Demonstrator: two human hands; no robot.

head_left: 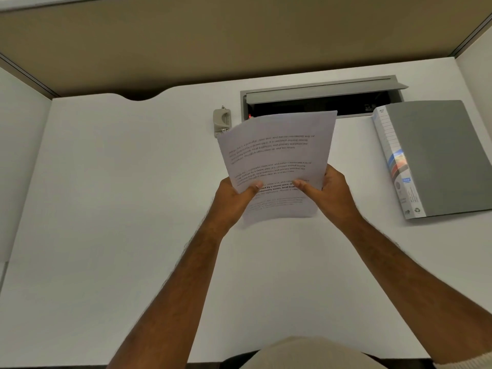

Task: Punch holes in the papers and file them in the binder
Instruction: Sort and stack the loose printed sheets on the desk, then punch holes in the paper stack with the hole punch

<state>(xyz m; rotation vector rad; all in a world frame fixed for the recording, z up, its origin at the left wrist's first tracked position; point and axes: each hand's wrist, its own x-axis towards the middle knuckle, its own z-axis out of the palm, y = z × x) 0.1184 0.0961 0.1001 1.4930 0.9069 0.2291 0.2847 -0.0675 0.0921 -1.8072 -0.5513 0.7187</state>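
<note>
Both hands, left hand [234, 194] and right hand [326, 189], pinch the papers [277, 155] above the desk [106, 209]; the hole punch [221, 121] lies just left of the papers, the closed binder [431, 155] well to their right.

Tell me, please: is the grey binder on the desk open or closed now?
Closed. The binder lies flat on the desk with its grey cover down and its labelled spine showing; no rings or inner pages are visible.

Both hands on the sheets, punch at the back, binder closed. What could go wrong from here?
1. The white printed sheets look fanned out of line between the left hand and right hand; punched so, holes may not match.
2. The small beige hole punch sits partly behind the sheets, an awkward reach.
3. The grey ring binder is closed, so filing needs a free hand.
</note>
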